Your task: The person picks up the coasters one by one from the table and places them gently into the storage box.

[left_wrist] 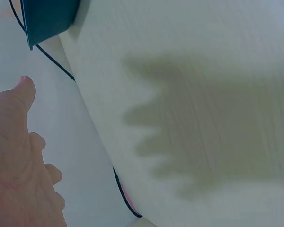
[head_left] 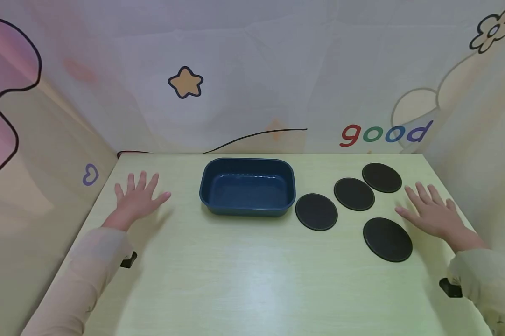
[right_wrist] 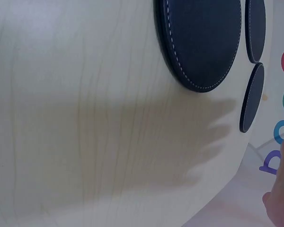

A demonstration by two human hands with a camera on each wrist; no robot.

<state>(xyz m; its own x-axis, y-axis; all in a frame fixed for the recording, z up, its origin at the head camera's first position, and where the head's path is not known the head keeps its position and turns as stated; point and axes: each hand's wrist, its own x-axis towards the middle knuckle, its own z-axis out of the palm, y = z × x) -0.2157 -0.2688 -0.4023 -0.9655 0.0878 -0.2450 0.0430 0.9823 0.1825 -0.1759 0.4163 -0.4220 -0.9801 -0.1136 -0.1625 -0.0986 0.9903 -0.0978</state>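
Observation:
My left hand (head_left: 137, 199) hovers over the left side of the table with fingers spread, holding nothing; its shadow falls on the wood in the left wrist view. On the right, my right hand (head_left: 434, 215) is also spread and holds nothing, beside several round black coasters. Nearest to it are a front coaster (head_left: 388, 239) and a back coaster (head_left: 382, 178). Another coaster (head_left: 354, 194) lies between them and the dish, and one more coaster (head_left: 316, 212) sits close to the dish's right corner. White stitching runs round the coaster (right_wrist: 203, 42) in the right wrist view.
A dark blue rectangular dish (head_left: 247, 211) with rounded corners stands at the back middle of the pale wooden table (head_left: 235, 270). A printed cloth (head_left: 252, 84) hangs behind the table's back edge and along both sides.

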